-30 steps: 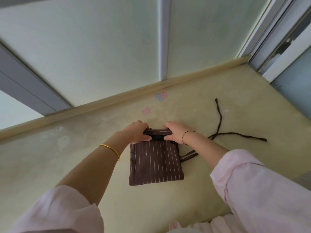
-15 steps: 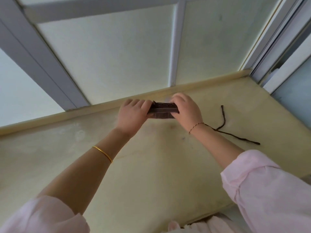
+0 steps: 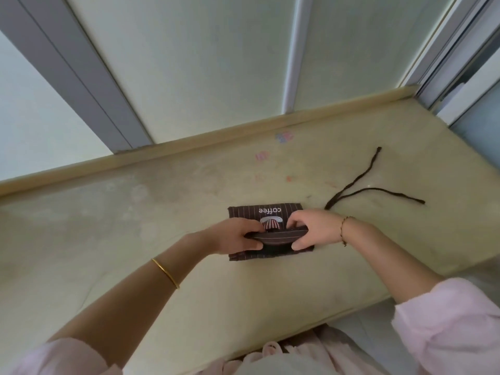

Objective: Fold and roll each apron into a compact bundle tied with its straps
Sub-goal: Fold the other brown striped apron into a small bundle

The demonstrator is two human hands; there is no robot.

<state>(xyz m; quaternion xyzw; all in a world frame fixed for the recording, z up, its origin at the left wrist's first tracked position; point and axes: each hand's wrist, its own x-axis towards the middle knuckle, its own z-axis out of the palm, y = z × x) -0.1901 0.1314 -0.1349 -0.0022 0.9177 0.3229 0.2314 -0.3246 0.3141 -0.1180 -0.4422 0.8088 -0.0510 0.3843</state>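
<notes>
Gripping apron (image 3: 244,212) fold: left hand (image 3: 238,238), right hand (image 3: 311,231), fingers (image 3: 296,219) curled

Pale yellowish surface (image 3: 108,239) beneath frosted window panes (image 3: 205,63)

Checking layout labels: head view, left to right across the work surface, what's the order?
Gold bangle → left hand → right hand → cord bracelet → loose straps. Apron left out: it spans under both hands, which grip its rolled edge.
</notes>
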